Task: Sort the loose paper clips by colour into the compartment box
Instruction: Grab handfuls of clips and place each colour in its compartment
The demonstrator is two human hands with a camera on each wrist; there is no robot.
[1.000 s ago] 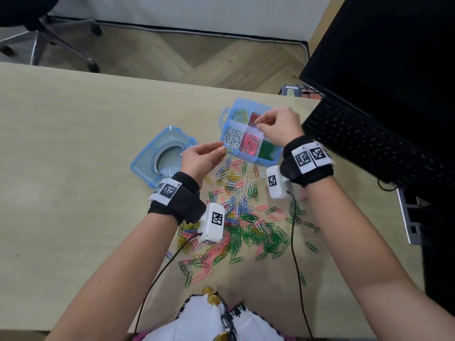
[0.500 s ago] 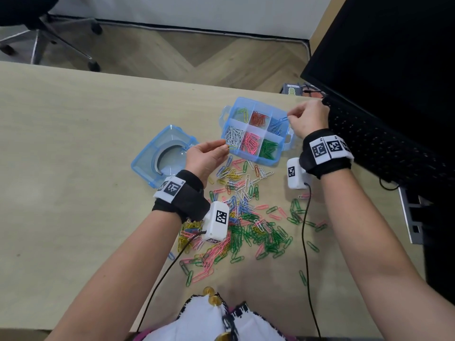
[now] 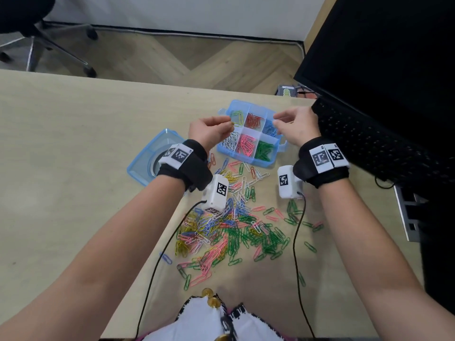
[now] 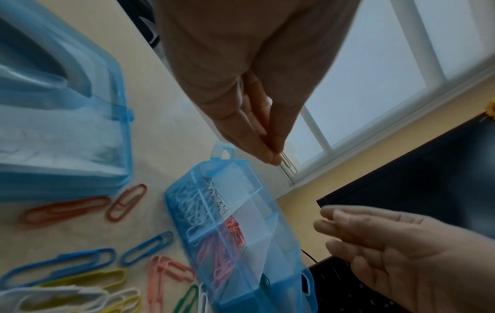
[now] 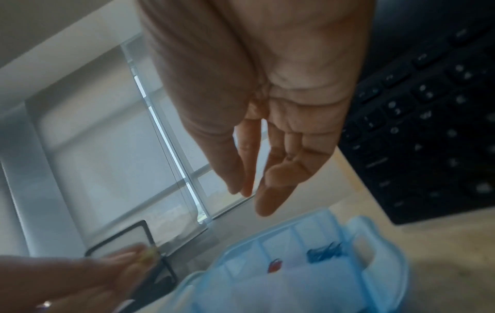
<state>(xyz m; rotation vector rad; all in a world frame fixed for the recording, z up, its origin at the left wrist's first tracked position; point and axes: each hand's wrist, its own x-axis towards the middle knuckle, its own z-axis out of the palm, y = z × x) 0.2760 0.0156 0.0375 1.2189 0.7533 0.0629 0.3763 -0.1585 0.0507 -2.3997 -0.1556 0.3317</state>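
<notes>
The blue compartment box [image 3: 277, 140] stands open mid-table, holding yellow-green, red, blue, white, pink and green clips in separate cells. My left hand [image 3: 230, 124] hovers at its far-left cell and pinches a yellow paper clip [image 3: 232, 123] between thumb and fingertips; the left wrist view shows the clip [image 4: 288, 165] poking out below the hand [image 4: 273, 158]. My right hand [image 3: 275, 120] hangs over the blue cell with relaxed, empty fingers, also plain in the right wrist view [image 5: 249, 201]. Loose mixed-colour clips [image 3: 234, 225] lie in a pile nearer me.
The box's blue lid [image 3: 150, 156] lies left of the box. A black keyboard [image 3: 369, 139] and monitor [image 3: 394, 57] fill the right side, close to my right hand. Two wrist-camera cables [image 3: 296, 242] trail across the pile. An office chair [image 3: 37, 33] stands beyond the table.
My right hand let a blue clip go into the blue cell and now hangs empty. My left hand rose from the pile's edge to the far-left cell with a yellow clip.
</notes>
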